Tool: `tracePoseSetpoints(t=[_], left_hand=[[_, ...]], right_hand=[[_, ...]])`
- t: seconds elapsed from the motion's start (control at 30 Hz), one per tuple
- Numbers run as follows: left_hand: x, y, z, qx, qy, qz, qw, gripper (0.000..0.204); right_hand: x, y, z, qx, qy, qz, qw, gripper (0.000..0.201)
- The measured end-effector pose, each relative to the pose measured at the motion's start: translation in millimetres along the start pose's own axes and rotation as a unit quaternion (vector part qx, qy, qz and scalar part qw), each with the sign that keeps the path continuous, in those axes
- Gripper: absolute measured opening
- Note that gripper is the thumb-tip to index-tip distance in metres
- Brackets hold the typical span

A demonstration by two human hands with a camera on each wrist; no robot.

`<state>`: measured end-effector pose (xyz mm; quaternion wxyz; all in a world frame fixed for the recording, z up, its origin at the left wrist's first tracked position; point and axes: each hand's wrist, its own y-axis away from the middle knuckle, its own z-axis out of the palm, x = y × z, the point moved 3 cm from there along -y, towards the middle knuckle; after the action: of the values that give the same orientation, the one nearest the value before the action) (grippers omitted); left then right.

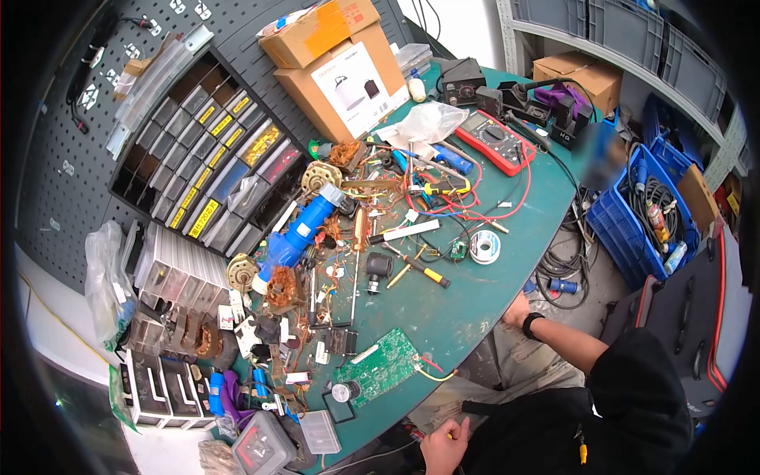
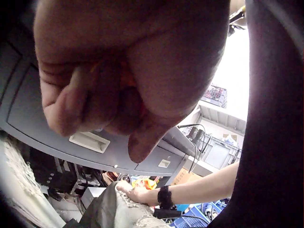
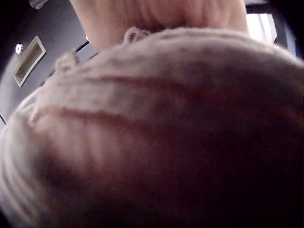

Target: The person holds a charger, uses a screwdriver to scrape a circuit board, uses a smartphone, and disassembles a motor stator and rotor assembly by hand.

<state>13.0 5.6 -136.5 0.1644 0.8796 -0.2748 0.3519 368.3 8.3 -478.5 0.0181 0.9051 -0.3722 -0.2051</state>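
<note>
My left hand (image 1: 445,448) is close to my body at the bottom of the head view, off the table. Its fingers curl round a small orange-yellow thing (image 1: 451,435), mostly hidden in the fist; I cannot tell what it is. In the left wrist view the curled left hand (image 2: 109,95) fills the upper part, with orange showing between the fingers. My right hand (image 1: 518,311), with a black band (image 1: 532,325) at the wrist, lies beside the table edge. In the left wrist view the right hand (image 2: 137,194) rests on the knee of ripped, light trousers (image 2: 126,211).
The green table (image 1: 475,309) bears a circuit board (image 1: 384,368), a hammer (image 1: 427,271), a red multimeter (image 1: 496,142), a blue industrial plug (image 1: 301,229), a solder spool (image 1: 484,247) and copper coils. Drawer racks (image 1: 210,158) and cardboard boxes (image 1: 332,47) line the back. Blue crates (image 1: 633,229) stand right.
</note>
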Motion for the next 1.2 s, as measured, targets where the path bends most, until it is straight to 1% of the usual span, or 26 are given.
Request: tracePoseSetpoints(t=[0.03, 0.07, 0.1, 0.13, 0.17, 0.23, 0.27, 0.33, 0.43, 0.53, 0.57, 0.63, 0.67, 0.7, 0.73, 0.77, 0.8, 0.83, 0.93, 0.97, 1.0, 1.03, 1.07, 1.13, 1.2], left_hand=[[0, -1, -1, 0.0, 0.002, -0.001, 1.0, 0.039], [2, -2, -3, -0.001, -0.001, -0.006, 1.0, 0.039], [2, -3, -5, -0.001, -0.004, -0.01, 1.0, 0.04], [1, -3, -7, -0.001, -0.002, -0.011, 1.0, 0.04], [0, -4, -8, -0.003, -0.001, -0.012, 1.0, 0.04], [-2, -3, -9, -0.004, 0.001, -0.014, 1.0, 0.04], [-4, -3, -10, 0.001, 0.006, -0.016, 1.0, 0.04], [-5, -3, -11, 0.007, 0.012, -0.019, 1.0, 0.04], [-7, -1, -13, 0.013, 0.023, -0.024, 0.999, 0.04], [-10, 0, -15, 0.019, 0.022, -0.016, 0.999, 0.04], [-10, 0, -15, 0.016, 0.023, -0.017, 0.999, 0.04], [-9, 0, -16, 0.013, 0.025, -0.018, 0.999, 0.04], [-9, 0, -16, 0.013, 0.024, -0.017, 0.999, 0.04], [-9, 0, -16, 0.013, 0.022, -0.016, 1.0, 0.04], [-4, -1, -18, 0.013, 0.022, -0.016, 1.0, 0.04], [5, -3, -22, 0.019, 0.037, -0.026, 0.999, 0.04], [9, -4, -25, 0.025, 0.052, -0.036, 0.998, 0.04], [9, -4, -24, 0.024, 0.052, -0.036, 0.998, 0.04], [10, -3, -25, 0.029, 0.063, -0.033, 0.997, 0.041], [11, -3, -26, 0.011, 0.043, -0.047, 0.998, 0.039], [11, -3, -26, -0.008, 0.023, -0.061, 0.998, 0.037], [3, -3, -23, -0.009, 0.022, -0.061, 0.998, 0.037], [-9, -3, -18, -0.006, 0.005, -0.052, 0.999, 0.039], [-22, -2, -12, -0.004, -0.014, -0.043, 0.999, 0.042], [-24, -1, -11, -0.009, -0.021, -0.047, 0.999, 0.041]], right_hand=[[-3, 0, 1, -0.004, 0.017, -0.007, 1.0, 0.068], [-10, 5, -11, -0.005, 0.019, -0.007, 1.0, 0.068], [-25, 13, -38, -0.041, 0.001, -0.014, 0.999, 0.063], [-34, 18, -53, -0.077, -0.016, -0.021, 0.997, 0.059], [-32, 16, -47, -0.077, -0.015, -0.022, 0.997, 0.059], [-36, 16, -43, -0.063, 0.012, -0.066, 0.996, 0.053], [-37, 17, -45, -0.064, 0.013, -0.067, 0.996, 0.053], [-46, 23, -63, -0.124, -0.005, -0.047, 0.991, 0.053], [-54, 29, -77, -0.124, -0.018, -0.035, 0.992, 0.052], [-54, 27, -77, -0.124, -0.008, -0.047, 0.991, 0.052], [-48, 25, -68, -0.124, -0.007, -0.048, 0.991, 0.052], [-32, 15, -39, -0.084, -0.025, -0.073, 0.993, 0.052], [-19, 9, -18, -0.084, -0.025, -0.073, 0.994, 0.052], [-6, 2, 3, -0.068, -0.055, -0.092, 0.992, 0.052], [-1, -2, 13, -0.052, -0.085, -0.11, 0.989, 0.052], [-11, 5, -6, -0.052, -0.085, -0.11, 0.989, 0.052], [-32, 17, -44, -0.079, -0.052, -0.083, 0.992, 0.052], [-45, 25, -69, -0.106, -0.019, -0.055, 0.993, 0.051], [-45, 26, -70, -0.104, -0.01, -0.047, 0.993, 0.051], [-48, 27, -74, -0.104, -0.01, -0.047, 0.993, 0.051], [-49, 28, -78, -0.105, -0.029, -0.028, 0.994, 0.051], [-52, 30, -82, -0.104, -0.048, -0.009, 0.993, 0.051], [-49, 29, -78, -0.105, -0.048, -0.008, 0.993, 0.051], [-42, 23, -63, -0.104, 0.022, -0.054, 0.993, 0.053], [-28, 14, -34, -0.111, 0.016, -0.044, 0.993, 0.055]])
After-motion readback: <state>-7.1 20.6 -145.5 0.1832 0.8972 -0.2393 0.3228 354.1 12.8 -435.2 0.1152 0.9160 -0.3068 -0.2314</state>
